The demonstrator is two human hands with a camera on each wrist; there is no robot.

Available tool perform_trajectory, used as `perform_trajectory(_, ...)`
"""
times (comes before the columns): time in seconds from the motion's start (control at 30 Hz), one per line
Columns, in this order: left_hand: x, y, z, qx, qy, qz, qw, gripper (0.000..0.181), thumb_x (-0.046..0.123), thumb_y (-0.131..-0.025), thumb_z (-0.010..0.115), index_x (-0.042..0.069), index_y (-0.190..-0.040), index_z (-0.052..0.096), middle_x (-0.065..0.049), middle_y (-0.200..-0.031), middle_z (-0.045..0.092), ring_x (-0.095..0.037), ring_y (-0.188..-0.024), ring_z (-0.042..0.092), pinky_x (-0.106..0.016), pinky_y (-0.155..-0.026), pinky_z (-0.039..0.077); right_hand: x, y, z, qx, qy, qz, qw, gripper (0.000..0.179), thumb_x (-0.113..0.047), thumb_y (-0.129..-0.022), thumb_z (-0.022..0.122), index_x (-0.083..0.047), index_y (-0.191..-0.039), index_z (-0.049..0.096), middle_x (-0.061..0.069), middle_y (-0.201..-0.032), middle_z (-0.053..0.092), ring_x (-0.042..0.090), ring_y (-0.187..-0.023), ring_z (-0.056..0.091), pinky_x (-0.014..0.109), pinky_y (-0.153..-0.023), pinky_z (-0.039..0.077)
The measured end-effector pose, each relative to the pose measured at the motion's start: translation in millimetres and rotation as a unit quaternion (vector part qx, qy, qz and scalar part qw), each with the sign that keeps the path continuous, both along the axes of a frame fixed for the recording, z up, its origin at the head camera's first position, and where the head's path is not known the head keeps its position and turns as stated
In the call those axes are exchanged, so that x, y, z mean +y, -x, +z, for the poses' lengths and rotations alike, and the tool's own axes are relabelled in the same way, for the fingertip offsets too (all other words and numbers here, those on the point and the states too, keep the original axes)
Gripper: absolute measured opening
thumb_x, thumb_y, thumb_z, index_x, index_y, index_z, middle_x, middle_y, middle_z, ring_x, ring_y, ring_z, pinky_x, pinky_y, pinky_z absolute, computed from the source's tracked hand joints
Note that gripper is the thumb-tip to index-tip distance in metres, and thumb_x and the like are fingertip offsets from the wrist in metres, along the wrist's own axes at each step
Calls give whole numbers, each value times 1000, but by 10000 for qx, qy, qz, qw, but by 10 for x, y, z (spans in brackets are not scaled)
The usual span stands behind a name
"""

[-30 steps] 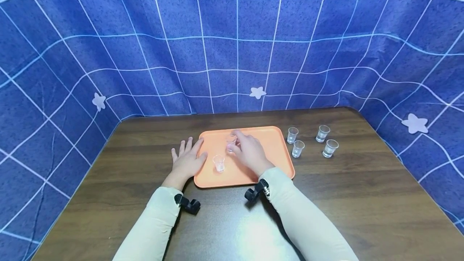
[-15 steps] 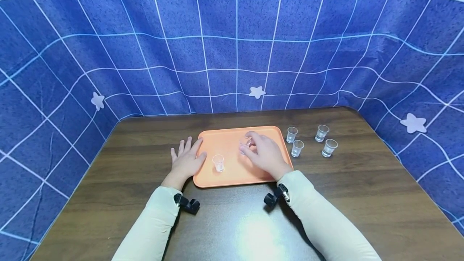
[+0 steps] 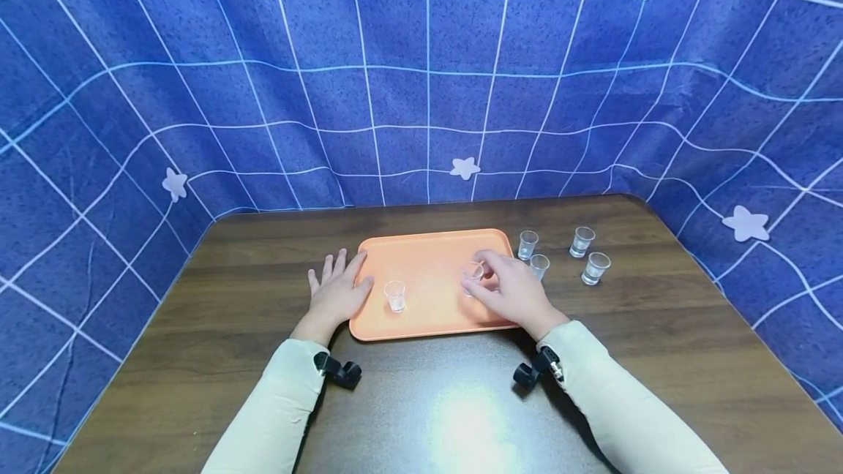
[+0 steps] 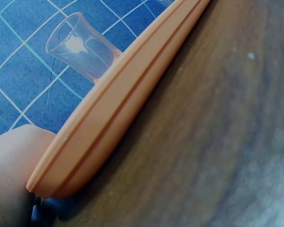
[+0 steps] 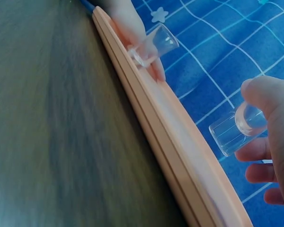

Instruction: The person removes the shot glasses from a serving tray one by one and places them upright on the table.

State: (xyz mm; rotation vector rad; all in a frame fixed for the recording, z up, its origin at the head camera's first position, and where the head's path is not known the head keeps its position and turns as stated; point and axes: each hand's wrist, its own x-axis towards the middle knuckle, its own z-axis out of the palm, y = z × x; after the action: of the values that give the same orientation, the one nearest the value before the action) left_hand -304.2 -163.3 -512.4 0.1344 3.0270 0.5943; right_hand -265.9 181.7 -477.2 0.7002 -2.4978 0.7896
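In the head view, my right hand pinches a small clear shot glass over the right half of an orange tray. The right wrist view shows this glass tilted between thumb and fingers, above the tray's rim. A second shot glass stands upright on the tray's left part; the left wrist view shows it behind the rim. My left hand lies with fingers spread at the tray's left edge, its thumb along the rim.
Several more shot glasses stand on the wooden table right of the tray: a near-tray pair, one glass behind another partly covered by my right hand, and others farther right. A blue gridded curtain hangs behind.
My right hand has moved right across the tray with the shot glass, from near its middle toward its right side. The left hand and the glass standing on the tray stay put.
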Motion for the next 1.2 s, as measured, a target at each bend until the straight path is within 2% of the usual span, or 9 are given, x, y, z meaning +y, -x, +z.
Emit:
perform_trajectory(0.3,-6,4,-1,-37,-21,8,10000,65,51,-103,37,28,-163,22,-18,-169,5,-43,-154,-8,-69,-113,-16,308,-103,-48,505,-128,-114,9986,37,-39,-83,78,-16,-110,66,-9,-80,65,10,-68,62,32,-59,49)
perform_trajectory(0.53,-11,3,-11,-37,-4,-5,10000,65,51,-104,36,28,-163,21,-18,-169,5,-43,-154,-7,-70,-113,-15,541,-192,-82,898,-16,-123,9959,40,-34,-77,83,-12,-106,67,-4,-76,66,16,-65,64,35,-57,49)
perform_trajectory(0.7,-11,4,4,-31,-30,-16,10000,65,50,-104,37,27,-163,22,-19,-169,5,-44,-153,-6,-70,-112,-15,701,-242,-126,1188,57,-181,9927,40,-33,-73,84,-11,-103,67,-2,-73,65,13,-63,61,35,-54,48)
perform_trajectory(1.2,-4,4,8,-33,-57,-10,10000,65,51,-103,37,27,-162,23,-18,-169,6,-43,-154,-6,-70,-113,-14,1118,-373,-250,1168,-240,-471,9917,41,-30,-70,85,-12,-102,65,-6,-72,61,9,-61,56,34,-52,46)
